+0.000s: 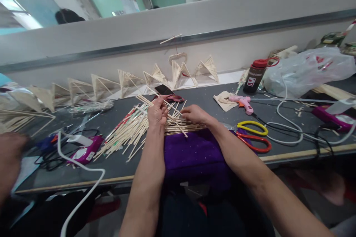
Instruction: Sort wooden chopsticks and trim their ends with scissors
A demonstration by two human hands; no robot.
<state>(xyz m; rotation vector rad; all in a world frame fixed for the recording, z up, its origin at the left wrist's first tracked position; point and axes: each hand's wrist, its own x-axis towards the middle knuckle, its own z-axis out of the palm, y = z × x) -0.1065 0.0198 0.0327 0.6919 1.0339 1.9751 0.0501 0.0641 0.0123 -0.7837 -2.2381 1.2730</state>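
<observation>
My left hand (158, 112) is closed on thin wooden sticks above a loose pile of sticks (133, 127) on the dark table. My right hand (194, 114) is at the right side of the pile, its fingers bent together around or against sticks; exactly what they grip is too small to make out. A purple cloth (194, 152) lies at the table's front edge under my forearms. Behind my hands are a dark phone (164, 89) and a row of fan-shaped stick structures (128, 81) along the wall.
Scissors (253, 137) with yellow and red handles lie right of the cloth. Behind them are a pink glue gun (243, 103), a dark bottle (255, 76) and a plastic bag (308, 68). White cables (300, 131) cross the table. Another person's hand (12, 159) is at the far left.
</observation>
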